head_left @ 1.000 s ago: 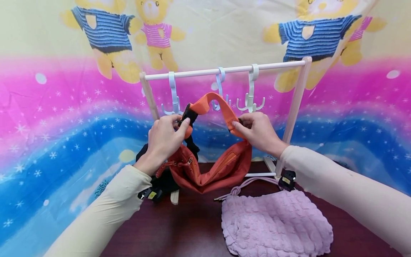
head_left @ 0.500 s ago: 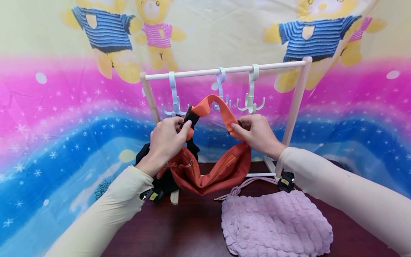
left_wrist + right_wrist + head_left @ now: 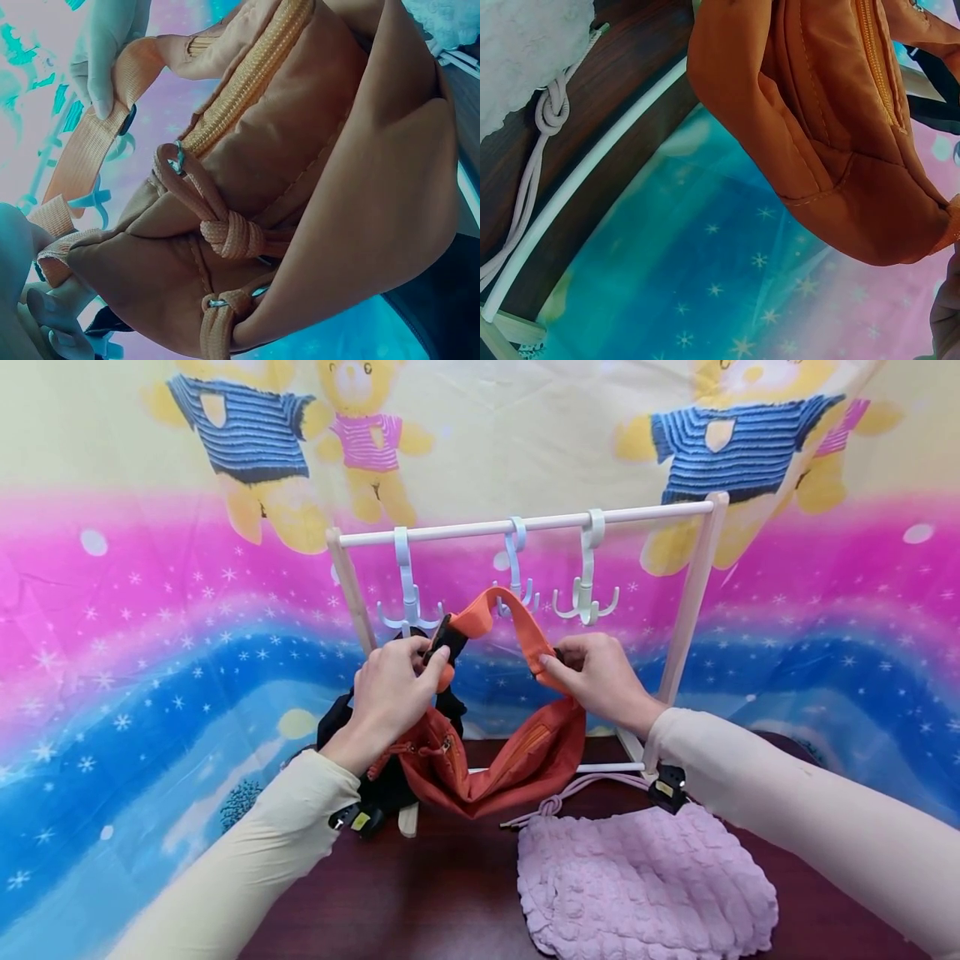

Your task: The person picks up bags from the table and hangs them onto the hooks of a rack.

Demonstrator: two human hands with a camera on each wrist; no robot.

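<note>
An orange waist bag (image 3: 517,760) hangs in front of the rack, sagging into a V below both hands. My left hand (image 3: 393,681) pinches the strap end by its black buckle (image 3: 447,639). With thumb and fingers, my right hand (image 3: 603,672) grips the other side of the orange strap (image 3: 495,602), which arches up between the hands. In the left wrist view the bag's zipper (image 3: 251,75) and knotted cord pulls (image 3: 229,236) show close up. The right wrist view has the bag's rounded end (image 3: 885,217), with only a sliver of the right hand at the edge.
A wooden rack with a white top bar (image 3: 465,532) bears a left hook (image 3: 406,577), a middle hook (image 3: 514,560) and a right hook (image 3: 587,572). Black bags hang at its left, partly hidden by my left hand. A pink quilted drawstring bag (image 3: 645,885) lies on the dark table (image 3: 420,902).
Both hands and the waist bag have sunk slightly, the left hand also shifting a little to the right. The hold on the strap is the same.
</note>
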